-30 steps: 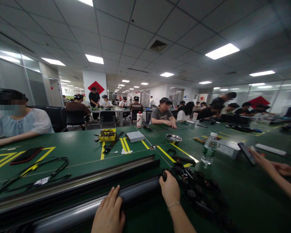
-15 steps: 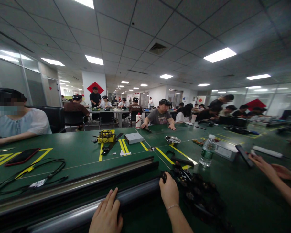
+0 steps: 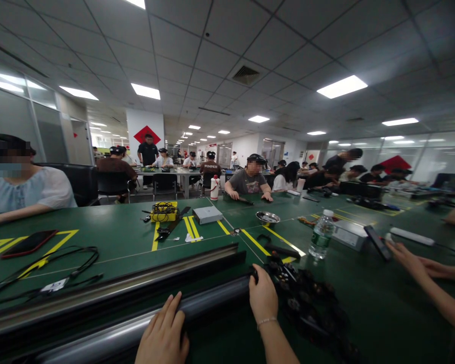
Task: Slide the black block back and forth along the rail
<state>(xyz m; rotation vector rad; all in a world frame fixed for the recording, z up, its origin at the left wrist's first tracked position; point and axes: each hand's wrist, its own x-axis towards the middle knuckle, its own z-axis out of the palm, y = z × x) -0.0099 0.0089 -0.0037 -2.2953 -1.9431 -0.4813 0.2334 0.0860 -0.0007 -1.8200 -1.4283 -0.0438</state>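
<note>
A long dark glossy tube [image 3: 208,301] lies slantwise across the green table in front of me. My left hand [image 3: 165,331] rests on top of it, fingers stretched out along its surface. At the tube's right end, my right hand [image 3: 264,298] is closed around a small black end piece [image 3: 254,275], mostly hidden by the fingers. Just beyond the tube, a long dark channel-shaped rail [image 3: 197,265] runs roughly parallel to it. To the right of my right hand sits a heap of small black parts [image 3: 311,303], too dark to make out singly.
A water bottle [image 3: 321,235] stands right of centre, near a grey box [image 3: 349,234]. Further back are a metal bowl [image 3: 267,217], a yellow bin with cables [image 3: 164,211] and a light grey box [image 3: 208,215]. Black cables [image 3: 79,263] lie left. Another person's hands [image 3: 405,258] hold a phone-like object at right.
The view has shifted slightly. My hands stay in the same places on the tube. The person across the table has moved a dark object a little along the tabletop.
</note>
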